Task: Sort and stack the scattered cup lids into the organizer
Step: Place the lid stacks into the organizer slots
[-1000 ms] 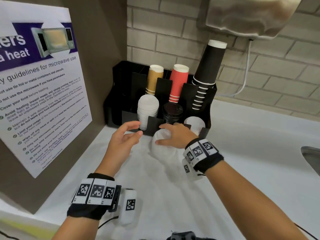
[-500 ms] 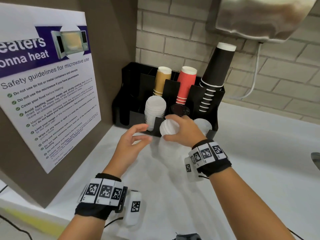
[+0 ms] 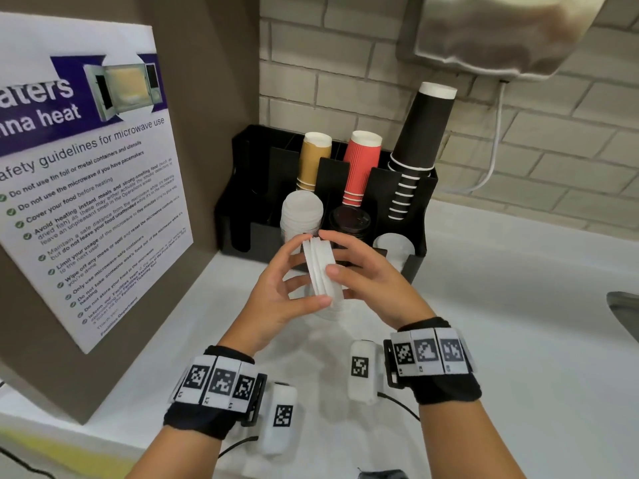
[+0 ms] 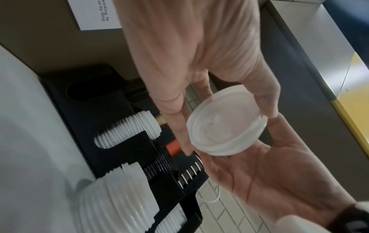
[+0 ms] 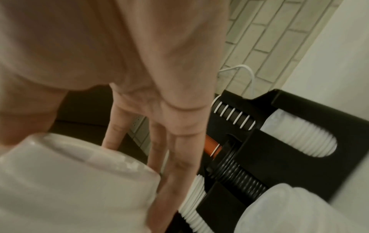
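Observation:
A small stack of white cup lids (image 3: 321, 267) stands on edge in the air just in front of the black organizer (image 3: 238, 202). My left hand (image 3: 294, 271) grips the stack from the left, thumb along its lower edge. From the right, my right hand (image 3: 345, 261) pinches it with thumb and fingers. The left wrist view shows the lids (image 4: 225, 126) face-on between both hands. In the right wrist view the lids (image 5: 69, 173) are a blur under my fingers (image 5: 171, 151). More white lids (image 3: 330, 311) lie on the counter under my hands.
The organizer's front slots hold white lids (image 3: 301, 212), black lids (image 3: 349, 221) and more white lids (image 3: 394, 247). Behind them stand tan cups (image 3: 313, 160), red cups (image 3: 361, 164) and tall black cups (image 3: 420, 133). A poster panel (image 3: 86, 167) walls the left; a sink edge (image 3: 622, 312) shows at the right.
My right hand lifted a few white lids off the pile on the counter and turned them on edge. My left hand came in and took hold of them too.

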Motion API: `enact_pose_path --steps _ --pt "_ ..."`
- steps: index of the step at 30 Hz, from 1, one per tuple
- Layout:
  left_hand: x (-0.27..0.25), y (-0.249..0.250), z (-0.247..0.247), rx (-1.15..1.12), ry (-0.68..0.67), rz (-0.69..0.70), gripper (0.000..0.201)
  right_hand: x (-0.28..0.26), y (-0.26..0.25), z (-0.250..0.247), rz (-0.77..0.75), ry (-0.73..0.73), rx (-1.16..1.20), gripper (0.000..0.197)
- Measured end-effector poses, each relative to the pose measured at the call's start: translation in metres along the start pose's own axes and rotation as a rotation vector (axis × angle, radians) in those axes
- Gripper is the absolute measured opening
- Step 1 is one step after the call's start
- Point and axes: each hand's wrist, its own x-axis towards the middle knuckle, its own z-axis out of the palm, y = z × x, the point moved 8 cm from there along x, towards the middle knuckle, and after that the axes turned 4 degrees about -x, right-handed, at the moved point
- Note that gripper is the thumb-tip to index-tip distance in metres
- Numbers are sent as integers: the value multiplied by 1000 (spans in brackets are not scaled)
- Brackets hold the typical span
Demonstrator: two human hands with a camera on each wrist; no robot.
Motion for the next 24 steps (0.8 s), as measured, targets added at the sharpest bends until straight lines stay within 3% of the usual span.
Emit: enact_pose_path --steps 10,16,24 --pt "-3 1 3 -17 -18 -48 86 -13 8 -3 -20 27 99 46" --pt "-3 7 7 34 -109 -84 95 -16 3 -5 -35 -4 125 47" --pt "-3 12 5 32 -56 -44 96 -13 -7 -3 -62 10 76 48"
